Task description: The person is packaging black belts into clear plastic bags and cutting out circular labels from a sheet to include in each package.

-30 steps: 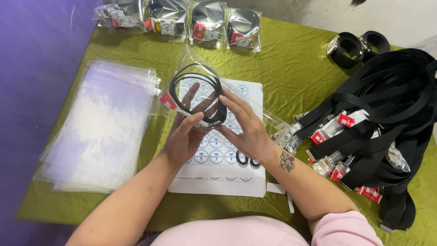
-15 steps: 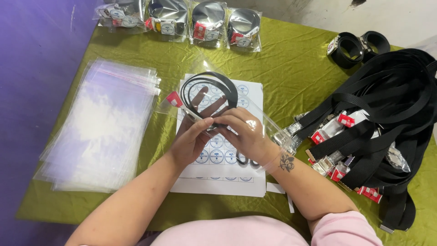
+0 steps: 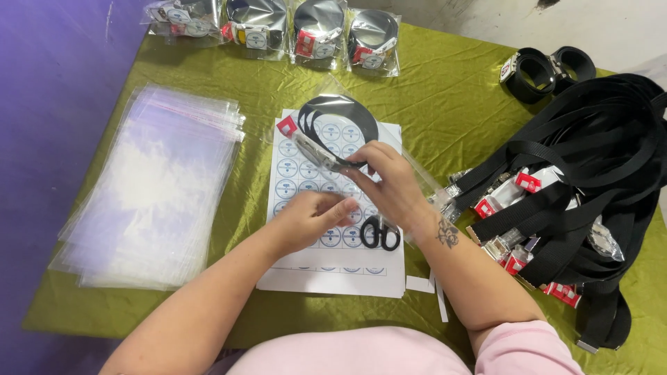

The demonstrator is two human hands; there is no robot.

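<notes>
On wrinkled olive-green tablecloth (image 3: 445, 90), purple floor (image 3: 48, 83)

Both forearms reach forward, bare. The left hand (image 3: 314, 217) lies low, palm down, fingers loosely curled. The right hand (image 3: 389, 182) is raised just beyond it, fingertips pinched together, wrist tattoo showing.

I see an olive-green cloth over the surface (image 3: 445, 90). The belt (image 3: 340, 118) is black with a red tag (image 3: 286, 126). The sheet (image 3: 333, 271) is white with rows of blue-ringed round stickers. Scissors (image 3: 381, 232) are black. My sleeve (image 3: 528, 347) is pink.
</notes>
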